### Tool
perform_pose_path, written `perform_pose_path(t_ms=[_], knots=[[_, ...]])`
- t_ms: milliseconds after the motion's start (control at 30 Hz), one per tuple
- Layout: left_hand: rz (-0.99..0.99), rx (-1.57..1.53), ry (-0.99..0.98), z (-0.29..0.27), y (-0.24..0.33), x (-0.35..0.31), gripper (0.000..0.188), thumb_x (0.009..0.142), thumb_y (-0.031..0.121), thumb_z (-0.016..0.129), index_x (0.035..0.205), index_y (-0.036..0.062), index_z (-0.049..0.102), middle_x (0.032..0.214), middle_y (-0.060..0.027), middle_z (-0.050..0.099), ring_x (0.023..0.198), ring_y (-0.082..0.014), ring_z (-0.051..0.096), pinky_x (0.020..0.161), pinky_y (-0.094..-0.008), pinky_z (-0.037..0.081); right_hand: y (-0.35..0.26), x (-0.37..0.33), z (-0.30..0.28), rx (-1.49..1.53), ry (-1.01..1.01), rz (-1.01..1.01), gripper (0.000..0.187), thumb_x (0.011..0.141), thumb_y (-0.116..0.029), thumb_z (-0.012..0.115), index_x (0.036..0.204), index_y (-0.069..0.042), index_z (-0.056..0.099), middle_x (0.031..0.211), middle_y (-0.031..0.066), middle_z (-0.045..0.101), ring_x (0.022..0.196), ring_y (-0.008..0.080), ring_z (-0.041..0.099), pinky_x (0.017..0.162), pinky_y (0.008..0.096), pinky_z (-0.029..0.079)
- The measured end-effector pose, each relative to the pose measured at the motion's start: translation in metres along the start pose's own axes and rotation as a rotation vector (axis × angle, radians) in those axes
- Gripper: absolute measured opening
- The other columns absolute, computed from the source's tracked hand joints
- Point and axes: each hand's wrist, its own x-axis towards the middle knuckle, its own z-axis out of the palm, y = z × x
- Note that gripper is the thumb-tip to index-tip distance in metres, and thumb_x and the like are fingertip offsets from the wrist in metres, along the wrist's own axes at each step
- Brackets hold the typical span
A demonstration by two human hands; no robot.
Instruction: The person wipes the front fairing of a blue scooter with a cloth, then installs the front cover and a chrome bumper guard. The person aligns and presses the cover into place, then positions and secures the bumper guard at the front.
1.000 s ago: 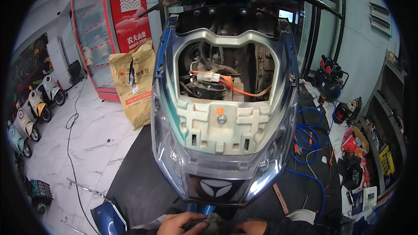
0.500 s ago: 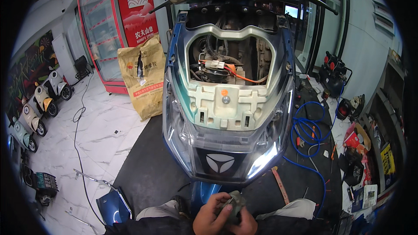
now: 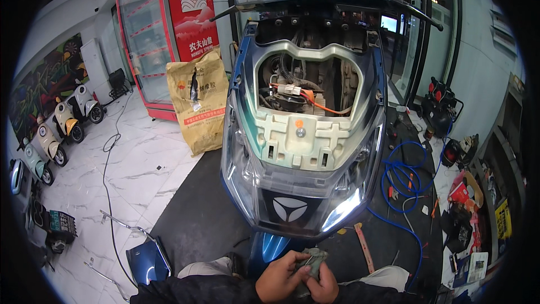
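Observation:
Both my hands meet at the bottom centre, below the nose of a blue scooter (image 3: 304, 160). My left hand (image 3: 283, 279) is closed, its thumb and fingers pinching a small crumpled grey-green rag (image 3: 316, 257). My right hand (image 3: 322, 288) grips the same rag from the other side. The scooter's front panel is off, so a cream-coloured frame with an opening shows. Inside that opening lie a white connector (image 3: 289, 89) and orange wires (image 3: 322, 108). Just beyond my hands is the blue front mudguard (image 3: 272, 247).
A tan paper sack (image 3: 198, 118) leans left of the scooter, beside a red drinks fridge (image 3: 147, 39). A blue hose (image 3: 388, 177) coils on the dark mat at right. A blue panel with a metal bar (image 3: 147, 262) lies at lower left. Red-orange strip (image 3: 364, 245) rests on the mat.
The whole view has shifted, so the scooter appears a little further right. My hands stay together on the rag, with the fingers slightly rearranged and more of the rag showing on top.

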Motion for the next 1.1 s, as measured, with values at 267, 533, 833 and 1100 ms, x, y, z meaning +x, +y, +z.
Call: perform_pose_path(t_ms=[267,533,833,1100], knots=[[-0.143,-0.676,0.034,0.010,-0.015,0.011,0.034,0.112,0.002,0.064,0.142,-0.0008,0.049,0.134,-0.0115,0.064,0.124,-0.0147,0.062,0.108,-0.0312,0.052,-0.003,0.006,0.014,0.110,-0.088,0.088,0.083,0.102,-0.024,0.081,0.165,0.005,0.035,0.157,0.0271,0.054,0.146,0.0375,0.057,0.120,0.0451,0.045],[0.125,-0.665,0.052,0.009,0.003,-0.001,0.033,0.111,-0.001,0.064,0.141,-0.0011,0.050,0.136,-0.0112,0.064,0.127,-0.0154,0.062,0.113,-0.0322,0.050,-0.032,0.026,-0.012,0.021,-0.022,0.060,0.081,0.099,-0.019,0.084,0.163,0.005,0.041,0.145,0.0264,0.065,0.132,0.0402,0.068,0.113,0.0441,0.053],[0.635,-0.113,0.267,-0.010,0.030,0.007,0.033,0.104,0.000,0.073,0.134,-0.0006,0.058,0.133,-0.0135,0.065,0.117,-0.0219,0.065,0.109,-0.0345,0.049,-0.109,0.083,-0.072,-0.473,0.330,-0.429,0.045,0.095,-0.006,0.077,0.136,0.008,0.064,0.113,0.0239,0.069,0.093,0.0431,0.073,0.080,0.0451,0.059],[0.446,-0.061,0.013,-0.013,0.045,0.001,0.015,0.105,0.007,0.074,0.117,-0.0015,0.073,0.115,-0.0141,0.072,0.103,-0.0256,0.071,0.092,-0.0337,0.055,-0.211,0.263,-0.052,-1.377,0.100,-0.547,0.059,0.094,-0.011,0.071,0.151,-0.004,0.060,0.116,0.0191,0.067,0.080,0.0386,0.076,0.070,0.0477,0.062]])
